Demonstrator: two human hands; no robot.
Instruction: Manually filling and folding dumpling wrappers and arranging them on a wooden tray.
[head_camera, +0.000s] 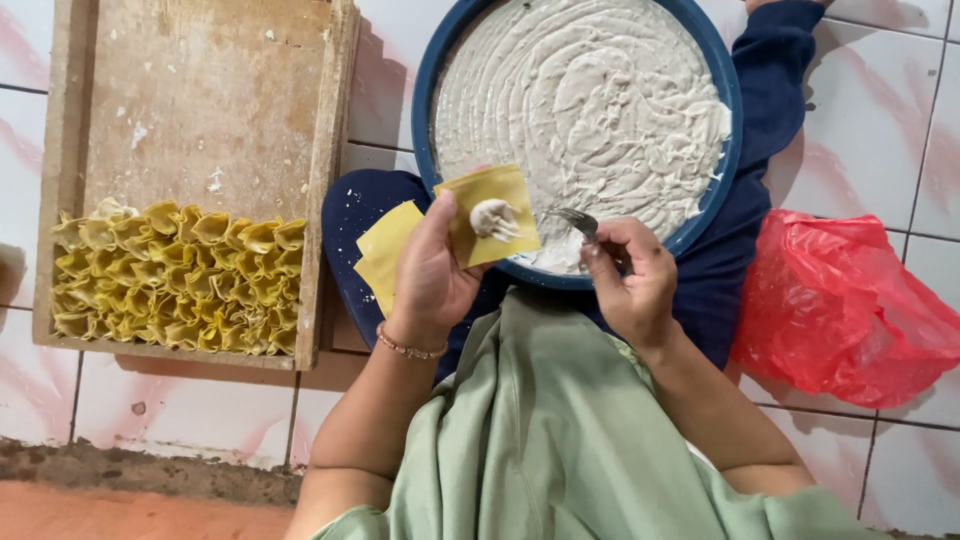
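My left hand holds a square yellow dumpling wrapper flat on its fingers, with a dab of pale filling on it. More yellow wrappers rest on my dark blue trouser leg just left of that hand. My right hand grips a metal fork, its tines pointing at the wrapper near the rim of a big blue bowl full of whitish filling paste.
A wooden tray on the left holds several rows of folded yellow dumplings at its near end. A crumpled red plastic bag lies on the white tiled floor at right. My green garment fills the lower middle.
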